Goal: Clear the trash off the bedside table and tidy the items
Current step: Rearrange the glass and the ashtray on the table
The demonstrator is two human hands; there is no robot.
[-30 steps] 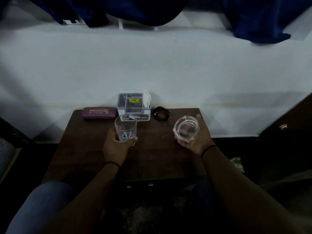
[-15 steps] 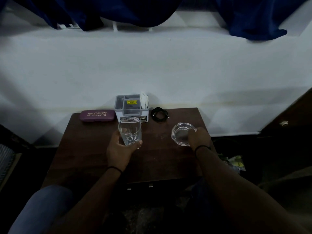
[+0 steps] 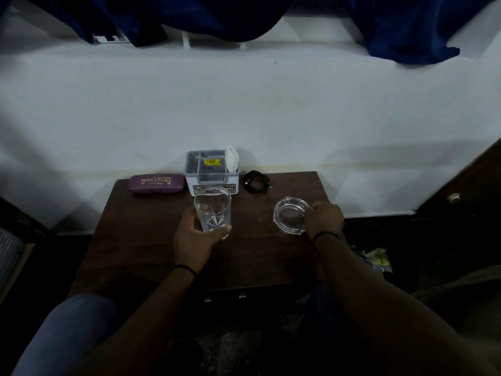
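A dark wooden bedside table point(image 3: 141, 240) stands against a white wall. My left hand point(image 3: 192, 240) grips a clear drinking glass point(image 3: 212, 210), held upright just above the table's middle. My right hand point(image 3: 324, 217) holds the right rim of a clear glass ashtray point(image 3: 291, 215) that rests flat on the table's right side. Along the back edge lie a purple spectacle case point(image 3: 156, 183), a grey and white organiser box point(image 3: 211, 172) and a coiled black cable point(image 3: 256, 181).
Blue cloth point(image 3: 406, 28) hangs over the wall's top. Crumpled wrappers point(image 3: 376, 260) lie on the dark floor to the right of the table. A dark wooden panel point(image 3: 466, 185) stands at far right. My knee point(image 3: 67, 329) is at lower left.
My right hand has lowered the ashtray from a tilted, lifted hold down flat onto the table. My left hand with the glass has shifted slightly right and towards me.
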